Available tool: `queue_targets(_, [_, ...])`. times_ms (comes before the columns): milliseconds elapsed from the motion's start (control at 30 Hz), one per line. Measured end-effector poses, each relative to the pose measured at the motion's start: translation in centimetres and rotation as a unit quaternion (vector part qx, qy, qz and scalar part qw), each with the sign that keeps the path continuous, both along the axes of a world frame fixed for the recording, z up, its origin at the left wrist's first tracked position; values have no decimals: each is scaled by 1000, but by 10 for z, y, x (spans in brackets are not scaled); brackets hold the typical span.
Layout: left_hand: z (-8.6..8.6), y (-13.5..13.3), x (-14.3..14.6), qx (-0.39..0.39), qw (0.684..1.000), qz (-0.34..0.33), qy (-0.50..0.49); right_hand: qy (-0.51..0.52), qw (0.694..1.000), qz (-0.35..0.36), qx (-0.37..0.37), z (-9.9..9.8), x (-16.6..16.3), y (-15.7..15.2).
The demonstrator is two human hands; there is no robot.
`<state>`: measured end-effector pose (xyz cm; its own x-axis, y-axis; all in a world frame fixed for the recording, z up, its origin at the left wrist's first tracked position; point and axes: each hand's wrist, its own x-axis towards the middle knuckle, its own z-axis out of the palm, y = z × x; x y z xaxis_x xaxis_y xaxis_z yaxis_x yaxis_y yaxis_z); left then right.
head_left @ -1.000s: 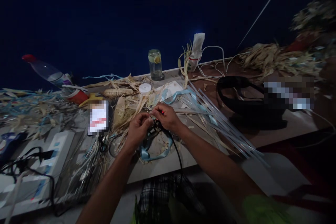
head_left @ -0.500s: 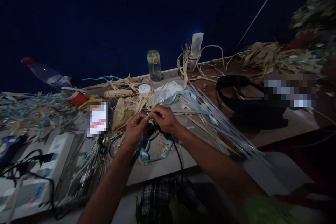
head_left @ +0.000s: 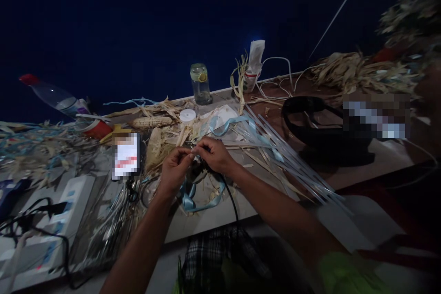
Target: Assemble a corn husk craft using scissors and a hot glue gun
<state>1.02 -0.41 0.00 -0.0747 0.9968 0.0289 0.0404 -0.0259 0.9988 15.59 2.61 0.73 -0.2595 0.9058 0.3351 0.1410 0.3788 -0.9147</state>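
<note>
Light-blue ribbon (head_left: 188, 203) curls just below the meeting fingertips, on the near side of the grip, on a cluttered table (head_left: 213, 223) that spans the view. On the right of this table stands a black stand-like object (head_left: 337, 151), well apart from the hands. Long clear tubes (head_left: 299, 170) slant between it and the right forearm. A white power strip (head_left: 65, 225) lies at the lower left, and a clear bottle with a red cap (head_left: 57, 98) leans farther back.

Both hands come together near the middle. The left hand (head_left: 174, 165) and the right hand (head_left: 217, 158) each have thumb and fingers drawn together in a pinch, the two sets of tips meeting; whatever lies between them is too small to tell. The ribbon is outside this pinch, though whether it touches the left hand's heel cannot be told. A lidded jar (head_left: 200, 87) stands upright beyond the hands. Dry corn cob (head_left: 151, 122) and a round white disc (head_left: 188, 115) lie nearer, beyond the left hand. Thinnest is a black cable (head_left: 234, 202), running from under the right hand toward the table's near edge.
</note>
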Motion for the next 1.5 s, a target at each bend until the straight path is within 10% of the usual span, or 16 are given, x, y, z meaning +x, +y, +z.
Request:
queue_targets(733, [1, 0, -3, 97, 989, 37, 101, 140, 964, 83, -209, 1, -1, 3])
queue_targets(1500, [2, -1, -2, 102, 984, 19, 144, 120, 967, 112, -197, -5, -2, 3])
